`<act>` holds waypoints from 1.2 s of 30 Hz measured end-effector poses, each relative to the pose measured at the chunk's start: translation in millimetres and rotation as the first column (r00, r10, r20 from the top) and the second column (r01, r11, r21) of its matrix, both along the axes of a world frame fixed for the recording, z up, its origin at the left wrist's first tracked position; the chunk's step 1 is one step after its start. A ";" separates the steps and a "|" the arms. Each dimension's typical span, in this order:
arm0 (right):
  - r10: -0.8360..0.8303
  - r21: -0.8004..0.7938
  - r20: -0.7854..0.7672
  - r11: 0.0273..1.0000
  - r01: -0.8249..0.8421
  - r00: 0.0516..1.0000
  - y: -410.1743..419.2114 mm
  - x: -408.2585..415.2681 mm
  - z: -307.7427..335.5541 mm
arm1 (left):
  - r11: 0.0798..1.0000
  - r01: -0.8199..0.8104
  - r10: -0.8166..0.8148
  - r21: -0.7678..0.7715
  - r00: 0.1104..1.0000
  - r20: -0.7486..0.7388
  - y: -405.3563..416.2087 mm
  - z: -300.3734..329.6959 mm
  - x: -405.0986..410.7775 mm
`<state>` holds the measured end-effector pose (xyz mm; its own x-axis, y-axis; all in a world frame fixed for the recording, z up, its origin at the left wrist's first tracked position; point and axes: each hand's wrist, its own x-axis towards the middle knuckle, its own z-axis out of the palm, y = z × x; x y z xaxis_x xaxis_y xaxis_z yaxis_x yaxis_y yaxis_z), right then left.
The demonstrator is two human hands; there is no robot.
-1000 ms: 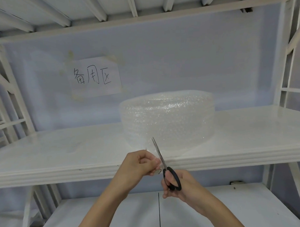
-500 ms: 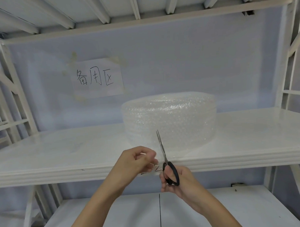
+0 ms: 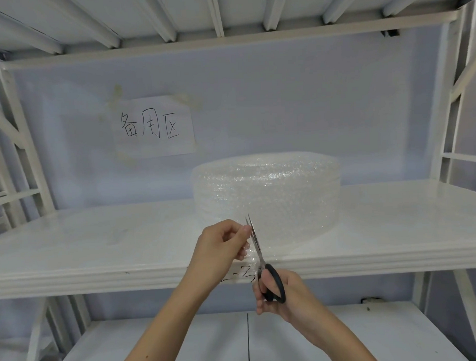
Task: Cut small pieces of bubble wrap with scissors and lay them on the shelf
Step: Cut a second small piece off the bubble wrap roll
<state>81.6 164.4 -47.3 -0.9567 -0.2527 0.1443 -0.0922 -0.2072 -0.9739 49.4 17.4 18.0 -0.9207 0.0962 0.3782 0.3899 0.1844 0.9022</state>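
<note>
clear bubble wrap roll (image 3: 267,195) sits mid-shelf (image 3: 98,239), its loose end hanging over the front edge. left hand (image 3: 220,248) pinches that flap between thumb and fingertips; right hand (image 3: 278,295) has its fingers curled through the black scissors (image 3: 261,263), blades nearly closed. i'd keep the flap taut and cut deep in the blades so the film doesn't fold.

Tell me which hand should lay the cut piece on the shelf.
Left. The left hand already pinches the bubble wrap strip just above the shelf; the right hand is occupied gripping the scissors.
</note>
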 end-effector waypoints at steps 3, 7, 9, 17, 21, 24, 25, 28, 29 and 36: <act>0.029 0.001 -0.004 1.000 -0.029 1.000 0.3 4.0 -1.1 | 1.000 0.019 -0.019 0.003 1.000 0.006 -0.7 -0.3 0.3; 0.024 0.015 -0.021 1.000 -0.023 1.000 0.6 4.0 0.1 | 0.998 0.055 -0.055 0.004 0.998 0.011 -0.6 -0.9 3.1; 0.021 0.011 -0.034 1.000 -0.020 0.999 -0.2 1.1 4.5 | 0.996 0.086 -0.086 0.008 0.996 0.010 -0.4 -1.5 4.6; 0.024 0.085 -0.099 0.996 -0.015 0.995 1.7 -8.6 12.4 | 0.994 0.110 -0.111 0.018 0.994 0.024 -5.8 3.3 -0.9; 0.032 0.051 -0.094 0.998 -0.028 0.995 1.8 -11.0 15.9 | 0.991 0.132 -0.131 -0.033 0.991 0.023 -5.6 1.4 -0.8; 0.033 0.051 -0.102 0.998 -0.028 0.994 1.3 -14.6 21.3 | 0.988 0.151 -0.150 -0.031 0.988 0.026 -5.2 -0.4 -0.4; 0.036 0.060 -0.106 0.998 -0.029 0.994 1.2 -15.4 22.5 | 0.988 0.149 -0.149 -0.027 0.989 0.024 -6.1 -0.2 -0.5; 0.053 0.077 -0.112 0.996 -0.044 0.992 2.4 -15.8 24.7 | 0.986 0.162 -0.161 -0.029 0.987 0.027 -8.6 1.0 -1.0; 0.057 0.071 -0.111 0.996 -0.049 0.992 2.9 -15.7 25.6 | 0.985 0.169 -0.168 -0.036 0.985 0.031 -9.1 1.4 -1.0; 0.048 0.108 -0.140 0.994 -0.033 0.989 -1.7 -18.4 29.2 | 0.983 0.179 -0.178 -0.028 0.983 0.035 -11.9 -1.2 -0.1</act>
<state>63.2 162.7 -18.1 -0.9170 -0.3116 0.2489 -0.2252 -0.1107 -0.9680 49.2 5.5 16.8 -0.8994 0.2713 0.3428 0.3896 0.1420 0.9100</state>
